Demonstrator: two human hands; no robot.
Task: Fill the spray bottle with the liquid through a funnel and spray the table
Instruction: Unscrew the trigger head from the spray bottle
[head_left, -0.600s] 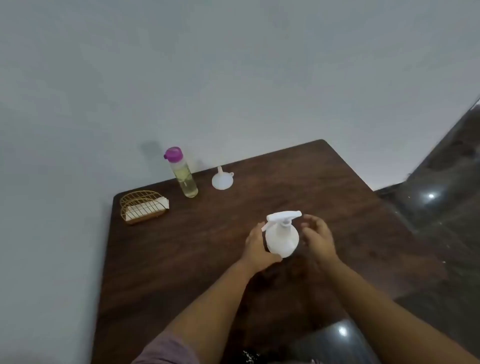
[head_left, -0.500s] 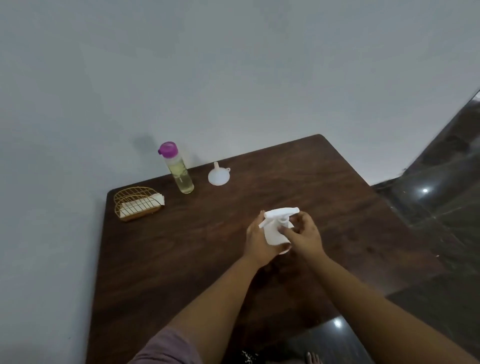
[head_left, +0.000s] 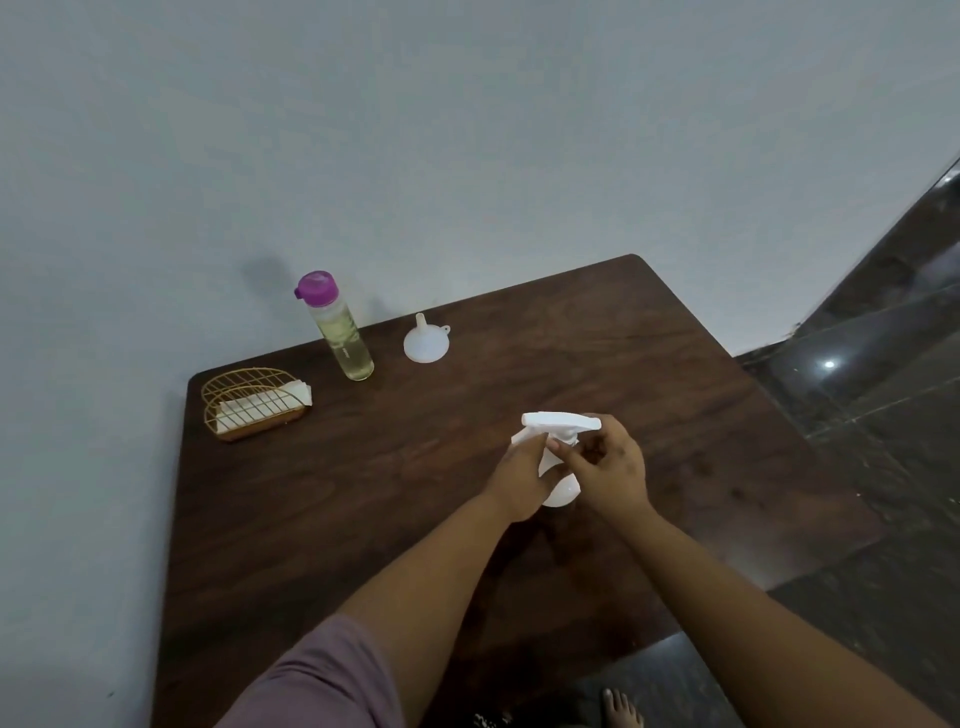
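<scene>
A white spray bottle (head_left: 560, 488) stands upright near the middle of the dark wooden table (head_left: 415, 493). My left hand (head_left: 522, 470) wraps its body from the left. My right hand (head_left: 605, 465) grips the neck just under the white trigger head (head_left: 561, 421), fingers curled round it. Most of the bottle's body is hidden by both hands. At the back of the table stands a clear bottle of pale yellow liquid (head_left: 343, 340) with a purple cap. A white funnel (head_left: 426, 340) lies mouth down to its right, spout up.
A gold wire holder with white napkins (head_left: 254, 405) sits at the table's back left corner. A pale wall runs along the far and left edges. Dark glossy floor (head_left: 857, 389) lies to the right, and a bare foot (head_left: 621, 709) shows below the near edge.
My right hand has closed from beside the bottle onto its neck under the trigger head. The left hand has kept its hold on the body.
</scene>
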